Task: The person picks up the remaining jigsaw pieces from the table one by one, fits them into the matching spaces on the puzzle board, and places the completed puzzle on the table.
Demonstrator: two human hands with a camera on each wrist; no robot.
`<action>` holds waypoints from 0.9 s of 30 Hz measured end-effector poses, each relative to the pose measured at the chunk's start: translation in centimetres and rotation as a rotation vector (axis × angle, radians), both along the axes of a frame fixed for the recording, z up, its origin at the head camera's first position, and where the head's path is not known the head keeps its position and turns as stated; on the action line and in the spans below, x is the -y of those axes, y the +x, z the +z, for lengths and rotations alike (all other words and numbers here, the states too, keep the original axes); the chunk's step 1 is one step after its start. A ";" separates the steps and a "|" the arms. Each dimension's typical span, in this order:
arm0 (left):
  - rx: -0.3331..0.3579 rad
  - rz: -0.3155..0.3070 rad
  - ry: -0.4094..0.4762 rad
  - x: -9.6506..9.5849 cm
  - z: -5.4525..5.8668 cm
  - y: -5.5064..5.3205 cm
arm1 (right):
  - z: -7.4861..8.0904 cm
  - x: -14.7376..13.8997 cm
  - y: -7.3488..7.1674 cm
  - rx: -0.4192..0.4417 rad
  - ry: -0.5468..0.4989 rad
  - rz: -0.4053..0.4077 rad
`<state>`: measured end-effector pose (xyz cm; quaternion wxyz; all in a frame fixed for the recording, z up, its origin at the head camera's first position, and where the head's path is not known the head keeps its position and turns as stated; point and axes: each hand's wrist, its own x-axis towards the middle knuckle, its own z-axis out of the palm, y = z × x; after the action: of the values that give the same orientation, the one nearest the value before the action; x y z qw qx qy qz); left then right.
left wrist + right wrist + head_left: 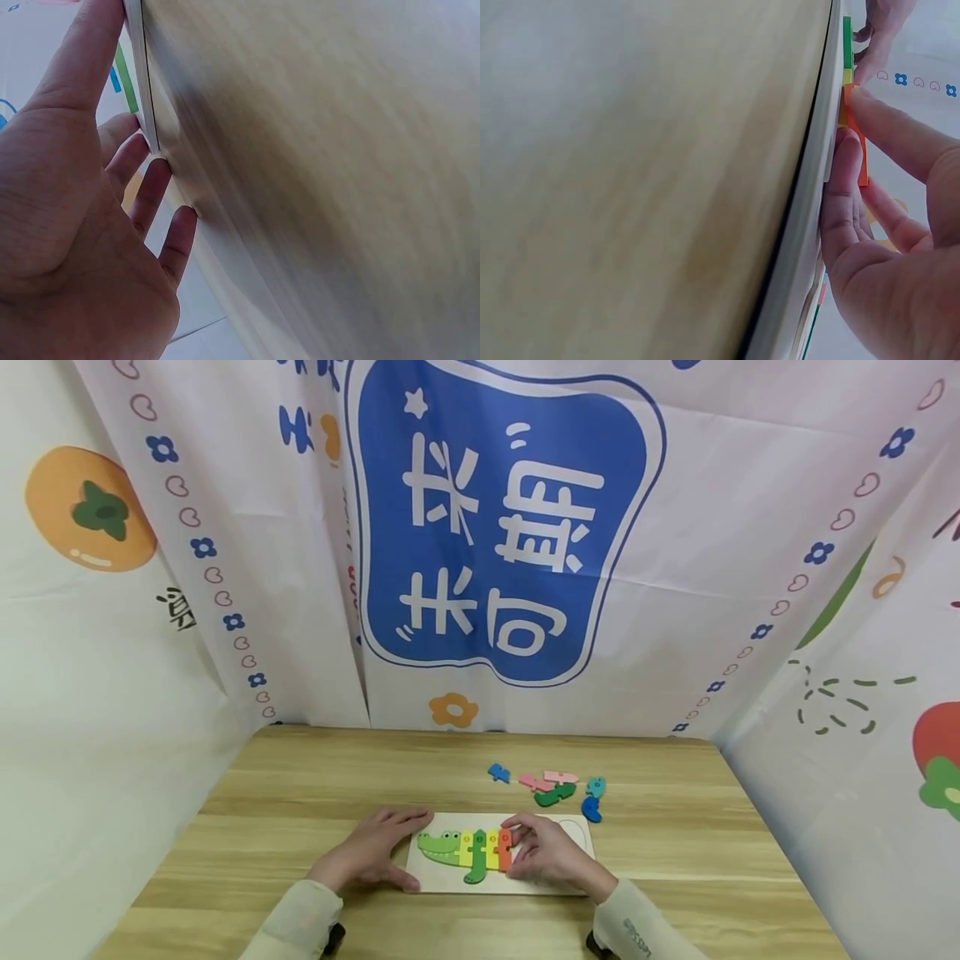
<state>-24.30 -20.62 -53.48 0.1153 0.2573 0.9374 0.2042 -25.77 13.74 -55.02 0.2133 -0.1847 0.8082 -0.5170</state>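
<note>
A wooden puzzle board [442, 885] lies on the table with a crocodile partly laid out on it: a light green head [438, 845], then yellow and dark green body pieces [478, 852]. At the board's left end rests my left hand [375, 847], thumb by the near corner and fingers by the far one. Its fairly straight fingers [154, 191] show against the board's edge in the left wrist view. My right hand [551, 853] pinches an orange puzzle piece [505, 850] between thumb and fingers, beside the last yellow piece. The orange piece [863, 154] stands partly behind fingertips in the right wrist view.
Beyond the board lie loose pieces: a blue one [498, 772], pink ones [561, 777], a dark green one [555, 795], a teal one [596, 787] and a darker blue one [592, 810]. Printed cloth [300, 568] hangs behind the wooden table [337, 768] and at both sides.
</note>
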 end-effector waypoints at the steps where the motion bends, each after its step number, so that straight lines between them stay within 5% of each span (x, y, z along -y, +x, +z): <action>1: -0.004 -0.002 -0.003 0.0 0.0 0.0 | 0.0 0.0 0.0 0.001 -0.003 0.000; 27: -0.014 -0.005 -0.013 0.1 -0.5 -0.3 | -0.2 0.1 -0.2 0.048 -0.007 -0.016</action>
<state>-24.58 -20.70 -53.98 0.1108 0.2606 0.9388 0.1960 -26.01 13.69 -55.27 0.2281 -0.1666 0.8023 -0.5258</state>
